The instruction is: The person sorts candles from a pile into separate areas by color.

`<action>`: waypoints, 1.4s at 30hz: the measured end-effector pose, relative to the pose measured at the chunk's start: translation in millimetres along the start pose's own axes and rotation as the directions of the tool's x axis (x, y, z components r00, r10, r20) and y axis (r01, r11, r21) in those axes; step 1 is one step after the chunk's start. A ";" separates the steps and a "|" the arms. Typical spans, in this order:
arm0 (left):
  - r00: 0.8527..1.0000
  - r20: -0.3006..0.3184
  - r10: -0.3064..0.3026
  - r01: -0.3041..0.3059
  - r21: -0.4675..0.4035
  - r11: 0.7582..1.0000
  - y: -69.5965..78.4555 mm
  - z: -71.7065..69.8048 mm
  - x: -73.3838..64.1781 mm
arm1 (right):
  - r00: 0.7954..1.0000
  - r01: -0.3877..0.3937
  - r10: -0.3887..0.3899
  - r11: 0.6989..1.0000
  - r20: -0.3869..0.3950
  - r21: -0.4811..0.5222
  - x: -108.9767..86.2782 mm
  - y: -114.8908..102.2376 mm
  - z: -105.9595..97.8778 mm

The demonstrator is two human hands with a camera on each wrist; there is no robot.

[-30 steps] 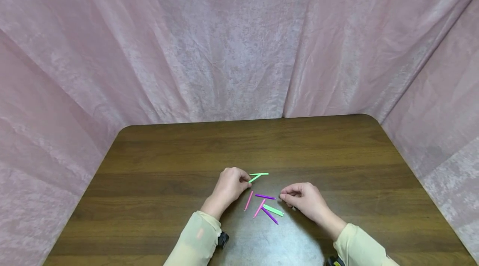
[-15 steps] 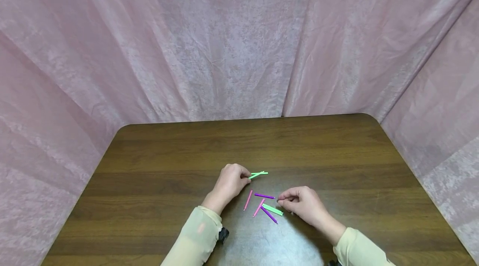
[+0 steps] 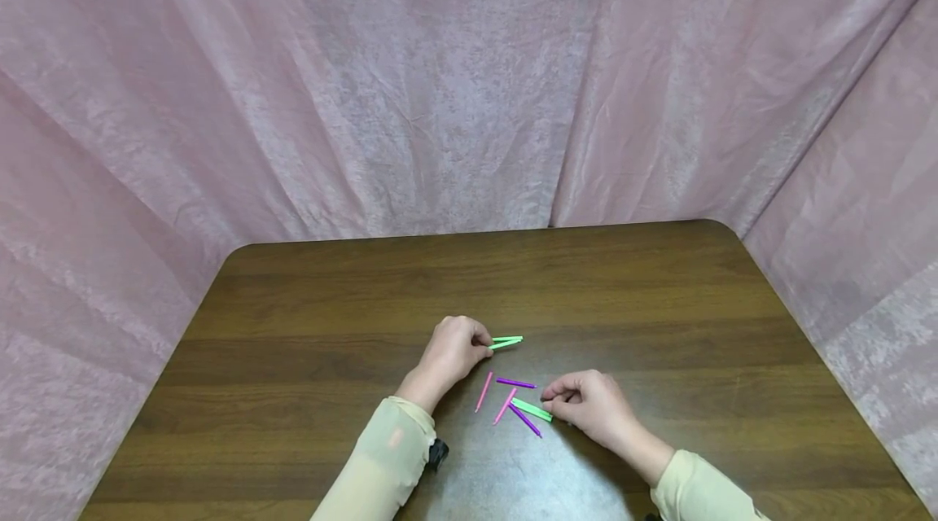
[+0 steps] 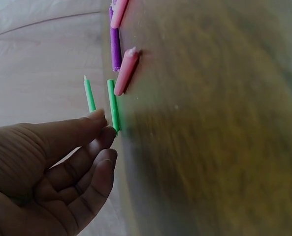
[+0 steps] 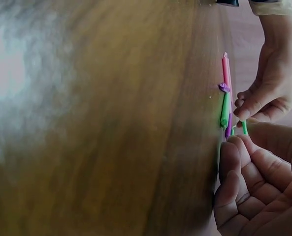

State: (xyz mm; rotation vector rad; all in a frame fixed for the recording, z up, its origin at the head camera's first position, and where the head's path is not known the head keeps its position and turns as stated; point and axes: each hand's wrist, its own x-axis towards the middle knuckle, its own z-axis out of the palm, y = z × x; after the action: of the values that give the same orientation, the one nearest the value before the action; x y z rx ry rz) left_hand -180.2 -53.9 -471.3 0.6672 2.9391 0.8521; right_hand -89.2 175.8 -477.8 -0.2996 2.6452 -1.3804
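- Your left hand [image 3: 456,346] pinches a green stick [image 4: 89,93] between thumb and fingers, raised off the bench [image 3: 352,293] in the left wrist view.
- A second green stick [image 3: 508,339] lies on the bench just beside it, at your left fingertips.
- Your right hand [image 3: 593,407] is well apart from the left; fingers loosely bent, thumb slightly apart from the forefinger, near the outer end of a green pair [image 3: 532,410].
- At the pair's other end, a pink stick [image 3: 504,406] and a purple stick [image 3: 525,421] converge.
- Another purple stick [image 3: 516,383] and another pink stick [image 3: 484,392] lie between your hands.
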 end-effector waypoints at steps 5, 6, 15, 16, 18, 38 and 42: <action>1.000 0.014 0.005 -0.006 0.008 1.000 0.5 0.2 1.9 | 1.000 0.003 -0.003 0.999 -0.010 -0.038 -0.2 -1.1 1.8; 1.000 0.017 0.004 -0.004 0.010 1.000 0.7 0.1 2.2 | 1.000 0.001 -0.002 0.999 -0.010 -0.045 -0.4 -1.5 2.0; 0.999 0.013 -0.030 0.030 0.007 1.000 2.6 -0.1 4.0 | 1.000 -0.005 0.004 0.995 -0.010 -0.102 -0.7 -4.8 3.2; 0.999 0.012 -0.033 0.033 0.008 0.999 2.7 -0.2 4.1 | 1.000 -0.004 0.003 0.995 -0.008 -0.105 -0.6 -4.9 3.5; 0.999 0.011 -0.036 0.036 0.011 0.999 2.7 -0.1 4.2 | 1.000 0.001 -0.001 0.994 -0.004 -0.111 -0.3 -4.7 4.2; 0.999 0.009 -0.051 0.051 0.034 0.998 3.4 4.2 8.8 | 0.999 0.039 -0.043 0.975 -0.010 -0.219 -0.1 -4.7 8.4; 0.999 0.000 -0.052 0.052 0.041 0.998 3.4 4.9 9.7 | 0.999 0.034 -0.038 0.972 -0.017 -0.232 -0.2 -4.9 8.7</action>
State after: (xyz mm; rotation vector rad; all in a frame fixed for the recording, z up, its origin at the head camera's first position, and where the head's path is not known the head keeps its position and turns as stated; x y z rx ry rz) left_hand -187.1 -44.9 -472.7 0.5895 2.9661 0.7884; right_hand -86.6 166.2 -478.7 -0.3624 2.8347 -1.0888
